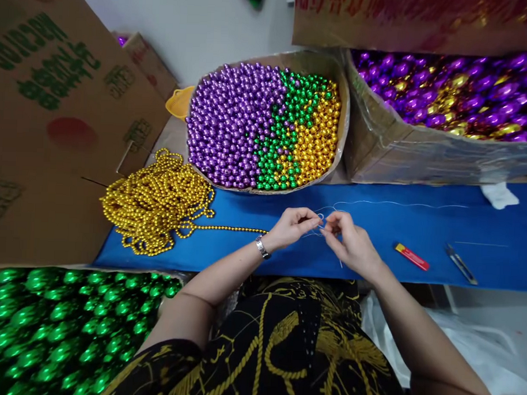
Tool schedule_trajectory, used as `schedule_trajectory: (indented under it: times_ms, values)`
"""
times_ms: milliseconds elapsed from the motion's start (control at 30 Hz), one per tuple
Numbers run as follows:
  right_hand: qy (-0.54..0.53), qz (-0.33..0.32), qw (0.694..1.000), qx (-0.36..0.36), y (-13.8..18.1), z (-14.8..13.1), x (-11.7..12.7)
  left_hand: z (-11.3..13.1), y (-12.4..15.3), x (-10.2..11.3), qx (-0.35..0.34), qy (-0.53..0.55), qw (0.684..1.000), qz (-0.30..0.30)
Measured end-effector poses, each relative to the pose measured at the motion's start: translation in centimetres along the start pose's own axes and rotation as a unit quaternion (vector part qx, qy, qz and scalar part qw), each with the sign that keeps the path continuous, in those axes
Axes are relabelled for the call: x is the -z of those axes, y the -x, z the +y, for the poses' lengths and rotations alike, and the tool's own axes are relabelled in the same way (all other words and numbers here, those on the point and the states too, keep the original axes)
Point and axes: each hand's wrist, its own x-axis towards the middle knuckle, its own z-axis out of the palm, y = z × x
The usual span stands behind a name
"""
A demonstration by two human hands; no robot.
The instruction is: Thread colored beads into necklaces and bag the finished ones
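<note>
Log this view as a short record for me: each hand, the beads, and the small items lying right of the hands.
Left hand: pinching fine pale thread; metal wristband on the wrist
Right hand: fingertips together at the same thread, close to the left
Open box beyond hands: purple beads, green beads, gold beads
Left of hands: heaped gold bead strands
Right, on blue cloth: slim red-and-yellow item, exact type unclear; utility knife
</note>
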Motion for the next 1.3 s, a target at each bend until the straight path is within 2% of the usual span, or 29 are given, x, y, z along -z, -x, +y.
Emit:
schedule_trajectory:
  times_ms: [100, 200, 267, 333, 433, 533, 633, 733, 867, 933, 1000, 1100, 1200, 1233, 1300]
  values:
    - [0.046, 0.020, 0.997, 0.060, -0.2, 0.6, 0.6, 0.3, 0.3, 0.7, 0.015, 0.002, 1.000, -0.015]
    - [0.084, 0.027, 0.986, 0.141, -1.2, 1.0, 0.6, 0.5, 0.4, 1.1, 0.030, -0.016, 0.998, -0.057]
    - [0.085, 0.032, 0.979, 0.182, -1.9, 1.1, 0.5, 0.6, 0.5, 1.1, 0.055, 0.011, 0.994, -0.091]
    - [0.086, 0.048, 0.976, 0.196, -2.3, 1.0, 0.3, 0.6, 0.6, 0.9, 0.084, 0.049, 0.990, -0.098]
    - [0.112, 0.120, 0.975, 0.148, -1.9, 0.3, -0.2, 0.2, 0.8, 0.3, 0.090, 0.078, 0.992, -0.033]
    - [0.125, 0.185, 0.970, 0.100, -0.9, -0.6, -1.2, -0.4, 1.0, -0.3, 0.032, 0.066, 0.997, 0.038]
    - [0.136, 0.219, 0.963, 0.082, -0.3, -1.2, -2.6, -0.7, 1.1, -0.5, -0.022, 0.026, 0.998, 0.047]
    - [0.099, 0.231, 0.967, 0.044, -0.2, -1.4, -3.6, -0.8, 1.4, -0.6, -0.058, -0.039, 0.997, 0.042]
    - [0.079, 0.243, 0.967, 0.000, -0.5, -1.5, -4.5, -1.0, 1.5, -0.7, -0.091, -0.106, 0.987, 0.085]
    - [0.011, 0.261, 0.964, -0.053, -0.7, -1.6, -4.7, -1.3, 1.5, -0.8, -0.065, -0.058, 0.992, 0.090]
    - [-0.141, 0.269, 0.945, -0.119, -1.0, -1.7, -4.5, -1.6, 1.3, -0.7, -0.027, 0.000, 0.997, 0.079]
    - [-0.377, 0.241, 0.876, -0.178, -1.8, -2.0, -3.6, -1.6, 1.3, -0.4, -0.003, -0.004, 0.998, 0.059]
    - [-0.526, 0.218, 0.801, -0.186, -2.6, -2.5, -2.5, -1.1, 1.3, 0.4, -0.022, -0.054, 0.998, 0.017]
    - [-0.545, 0.223, 0.789, -0.174, -2.7, -2.7, -2.2, -0.8, 1.3, 0.9, -0.040, -0.074, 0.996, 0.004]
    - [-0.513, 0.262, 0.807, -0.129, -2.7, -3.3, -1.8, -0.7, 1.3, 2.0, -0.092, -0.130, 0.987, 0.001]
